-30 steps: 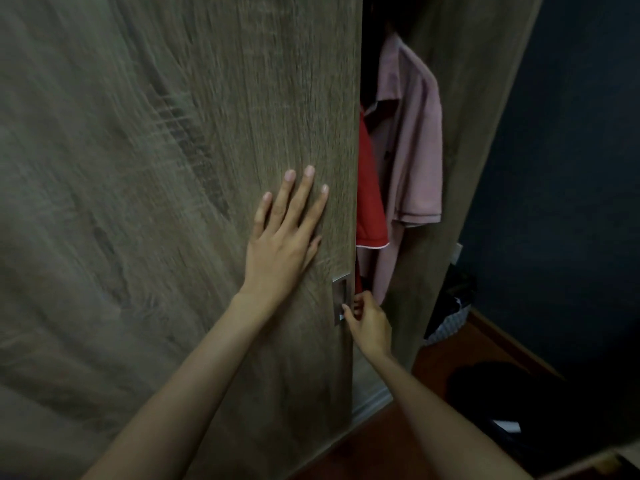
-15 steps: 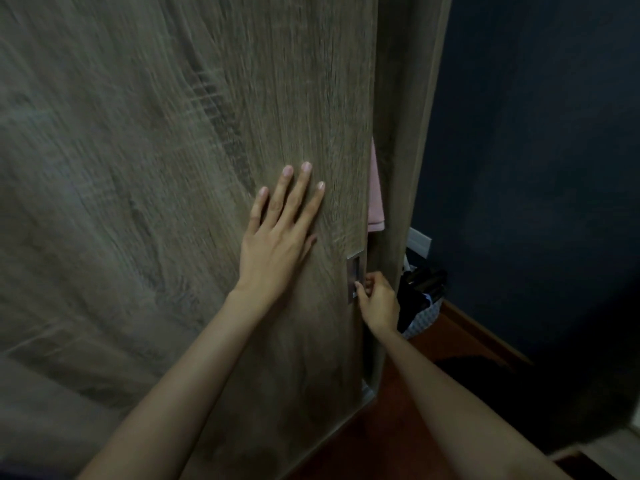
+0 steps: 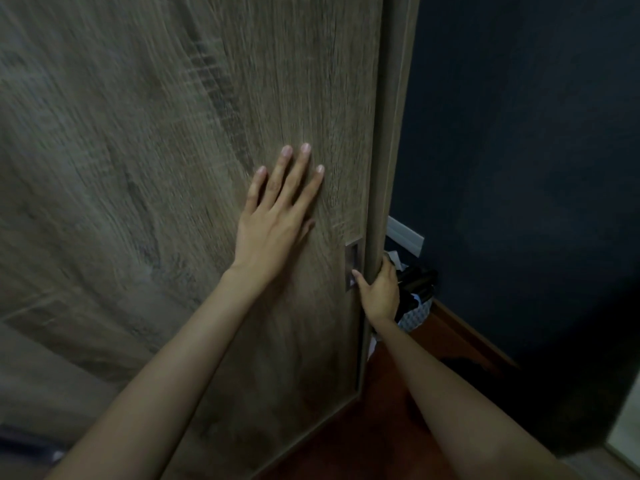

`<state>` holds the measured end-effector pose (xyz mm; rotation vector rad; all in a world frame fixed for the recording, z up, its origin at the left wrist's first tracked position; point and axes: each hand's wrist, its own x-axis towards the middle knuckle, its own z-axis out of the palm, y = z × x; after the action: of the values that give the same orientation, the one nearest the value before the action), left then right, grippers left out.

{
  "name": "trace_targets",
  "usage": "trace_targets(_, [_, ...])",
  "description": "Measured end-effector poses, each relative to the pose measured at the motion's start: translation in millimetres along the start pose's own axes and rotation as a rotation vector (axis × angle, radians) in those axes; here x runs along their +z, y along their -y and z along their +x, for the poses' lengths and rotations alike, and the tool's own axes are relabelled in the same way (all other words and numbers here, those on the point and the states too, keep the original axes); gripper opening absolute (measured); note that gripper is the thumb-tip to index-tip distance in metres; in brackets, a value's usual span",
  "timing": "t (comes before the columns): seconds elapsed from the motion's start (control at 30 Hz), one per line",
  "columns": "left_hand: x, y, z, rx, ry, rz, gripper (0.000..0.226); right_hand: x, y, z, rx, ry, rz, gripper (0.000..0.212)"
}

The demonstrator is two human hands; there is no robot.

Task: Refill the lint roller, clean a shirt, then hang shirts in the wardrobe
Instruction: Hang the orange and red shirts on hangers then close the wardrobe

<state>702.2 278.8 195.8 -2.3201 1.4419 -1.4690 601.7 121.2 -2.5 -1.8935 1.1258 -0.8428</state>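
— One slab across most of the frame?
— Yes: wardrobe door, matt laminate, grey-brown, printed with coarse oak-like grain, smeared by blur. Fills left and centre, top to bottom.
— And to the right?
— Flat wall painted very dark blue; below it, a wedge of smooth red-brown floor. Between door and wall, a narrow upright side panel in the same wood print, meeting the door's right edge.
— Hands?
— Left hand laid flat on the door face, palm down, fingers straight and slightly fanned, gripping nothing. Right hand lower, at the door's right edge: thumb on the face, fingers curled at the edge, pinching it.
— Behind that wrist?
— Rounded basket on the floor beside the wall, pale fabric with a fine lattice pattern, dark things heaped inside, too dim to name. Just above, fixed to the wall, a white oblong plate.
— Smallest detail?
— Recessed handle under the right thumb: slim upright rectangle of dull metal, sunk into the laminate near the door's edge.
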Motion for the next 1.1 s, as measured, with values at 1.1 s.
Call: trace_targets(1.1, [-60.1,10.1,1.5,-0.146,0.103,-0.387,0.051,-60.2,71.0,16.2,-0.307,-0.081,0.058,0.06])
